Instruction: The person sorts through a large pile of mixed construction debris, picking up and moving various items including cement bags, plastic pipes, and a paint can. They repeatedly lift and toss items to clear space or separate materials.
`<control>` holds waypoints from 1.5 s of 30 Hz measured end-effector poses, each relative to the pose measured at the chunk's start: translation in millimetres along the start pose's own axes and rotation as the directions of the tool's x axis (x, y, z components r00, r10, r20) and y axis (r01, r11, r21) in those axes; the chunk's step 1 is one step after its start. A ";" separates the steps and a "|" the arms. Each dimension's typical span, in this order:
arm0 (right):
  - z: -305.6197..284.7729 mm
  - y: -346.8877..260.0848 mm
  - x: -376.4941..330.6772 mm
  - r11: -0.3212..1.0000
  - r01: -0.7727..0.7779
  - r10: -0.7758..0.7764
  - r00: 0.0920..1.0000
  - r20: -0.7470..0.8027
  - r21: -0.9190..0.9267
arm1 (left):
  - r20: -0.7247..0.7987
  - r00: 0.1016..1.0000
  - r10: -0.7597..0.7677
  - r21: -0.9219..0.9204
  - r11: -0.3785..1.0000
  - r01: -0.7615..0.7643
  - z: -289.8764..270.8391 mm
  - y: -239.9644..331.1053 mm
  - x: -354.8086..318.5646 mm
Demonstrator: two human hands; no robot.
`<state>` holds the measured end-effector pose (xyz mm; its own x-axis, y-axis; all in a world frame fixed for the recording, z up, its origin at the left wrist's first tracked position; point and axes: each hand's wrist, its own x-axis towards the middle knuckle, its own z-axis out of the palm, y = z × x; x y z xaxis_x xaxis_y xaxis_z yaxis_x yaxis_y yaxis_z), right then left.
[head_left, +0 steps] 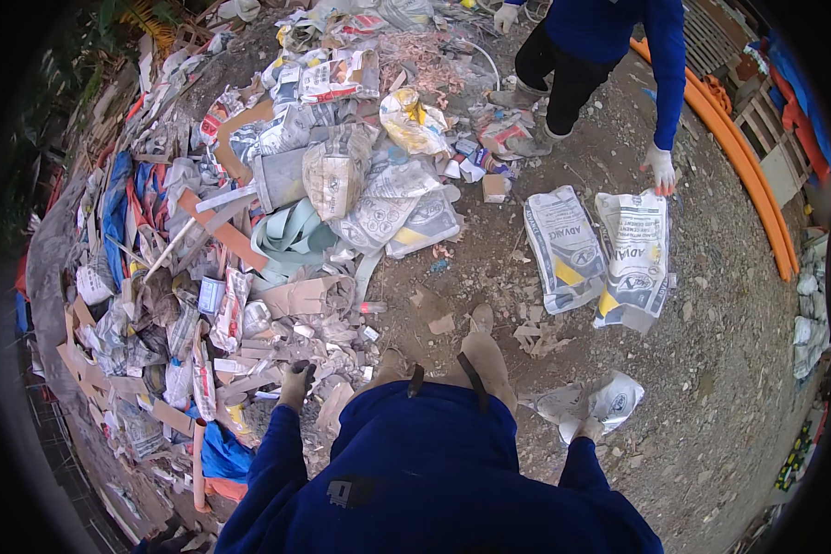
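Observation:
My right hand (589,429), in a pale glove, grips the near edge of a crumpled white and grey paper cement bag (615,401) low over the dirt on my right. My left hand (296,384), in a dark glove, hangs beside the near edge of the rubbish heap. Its fingers look slightly apart, with nothing visible in them. Ahead to the right, two flattened cement bags (563,245) with yellow patches lie side by side. A co-worker's white-gloved hand (659,170) reaches down at the far end of the right-hand one.
A large heap of torn bags, cardboard (309,295), a grey bucket (279,178) and a coiled pale green strip (294,238) spreads over the left. The co-worker (572,55) stands ahead. Long orange pipes (743,157) and wooden pallets line the right.

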<state>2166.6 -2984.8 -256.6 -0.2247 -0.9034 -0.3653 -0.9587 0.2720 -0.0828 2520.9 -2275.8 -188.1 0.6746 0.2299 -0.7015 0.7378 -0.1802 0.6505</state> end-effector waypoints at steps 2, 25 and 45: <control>8.2 -37.9 31.6 0.991 0.025 -0.031 0.998 0.049 0.131 | -0.025 0.992 -0.121 -0.074 0.990 0.119 7.6 -33.1 -50.3; 153.7 -466.3 -54.6 0.741 0.370 -0.652 0.199 0.732 0.560 | -0.139 0.903 -0.408 -0.315 0.882 0.350 90.5 -58.4 -168.4; 270.8 -698.8 -518.2 -0.248 0.969 -0.739 -0.178 0.650 -0.017 | -0.294 0.782 -0.550 -0.696 0.684 0.220 -37.5 -38.4 -71.6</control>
<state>3000.2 -2616.9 -260.5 0.8612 0.1753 -0.4771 0.0172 -0.9481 -0.3174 2443.4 -2249.5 -151.9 0.1145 0.5602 -0.8204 0.6369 0.5924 0.4934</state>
